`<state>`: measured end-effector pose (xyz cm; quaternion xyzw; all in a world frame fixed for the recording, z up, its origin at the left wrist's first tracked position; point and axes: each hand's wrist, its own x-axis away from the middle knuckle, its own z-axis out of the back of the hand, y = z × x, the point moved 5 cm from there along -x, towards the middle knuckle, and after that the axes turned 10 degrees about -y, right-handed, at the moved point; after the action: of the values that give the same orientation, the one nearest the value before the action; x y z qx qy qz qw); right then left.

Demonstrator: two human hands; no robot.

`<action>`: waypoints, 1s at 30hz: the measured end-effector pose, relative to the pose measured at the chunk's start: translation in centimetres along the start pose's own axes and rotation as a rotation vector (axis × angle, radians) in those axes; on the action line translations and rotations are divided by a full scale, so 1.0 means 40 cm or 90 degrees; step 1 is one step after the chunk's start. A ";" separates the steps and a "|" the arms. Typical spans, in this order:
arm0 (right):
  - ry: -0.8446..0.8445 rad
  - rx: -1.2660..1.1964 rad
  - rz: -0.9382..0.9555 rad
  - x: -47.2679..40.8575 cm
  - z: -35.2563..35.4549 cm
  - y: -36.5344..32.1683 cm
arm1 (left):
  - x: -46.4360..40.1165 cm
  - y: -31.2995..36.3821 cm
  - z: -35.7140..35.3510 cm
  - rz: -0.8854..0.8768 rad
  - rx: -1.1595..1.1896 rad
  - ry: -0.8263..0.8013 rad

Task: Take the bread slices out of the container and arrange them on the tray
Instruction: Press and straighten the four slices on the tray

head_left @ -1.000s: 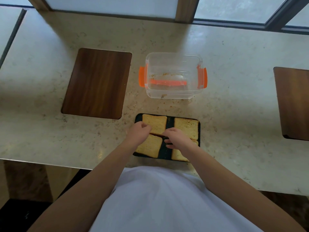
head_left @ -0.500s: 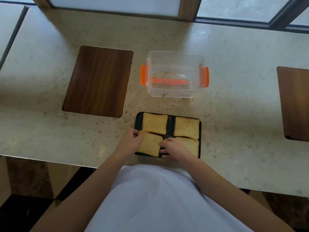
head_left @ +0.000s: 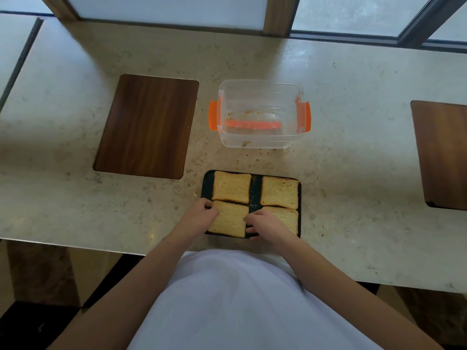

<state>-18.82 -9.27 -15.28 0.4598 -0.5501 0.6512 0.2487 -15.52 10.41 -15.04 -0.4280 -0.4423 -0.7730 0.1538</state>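
Note:
A black tray [head_left: 254, 188] lies near the counter's front edge with several toasted bread slices on it. Two slices sit at the back, the left one [head_left: 232, 187] and the right one [head_left: 279, 192]. My left hand [head_left: 199, 218] grips the left edge of the near-left slice [head_left: 228, 219]. My right hand [head_left: 265, 223] holds that slice's right edge with curled fingers and partly covers the near-right slice [head_left: 288, 217]. The clear container [head_left: 260, 114] with orange latches stands behind the tray, holding only crumbs.
A dark wooden inset panel [head_left: 147, 126] lies in the counter to the left of the container, and another panel [head_left: 442, 155] at the far right. Crumbs dot the marble counter [head_left: 353, 160] around the tray. Windows run along the back.
Both hands drew back from the middle of the tray to the near-left slice, uncovering the back slices. The near-left slice now lies straighter in its corner.

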 end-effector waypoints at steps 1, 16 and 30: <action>-0.001 0.000 0.000 0.001 0.000 0.000 | -0.001 0.000 0.000 0.004 -0.003 -0.004; 0.052 0.128 0.007 -0.019 0.006 -0.122 | -0.058 0.077 0.035 0.017 0.044 -0.012; 0.049 0.086 0.012 -0.031 0.006 -0.110 | -0.062 0.068 0.035 0.021 0.050 -0.029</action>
<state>-14.54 -8.08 -14.22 0.4448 -0.4992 0.7064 0.2322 -11.64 9.66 -15.18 -0.4464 -0.4688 -0.7422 0.1732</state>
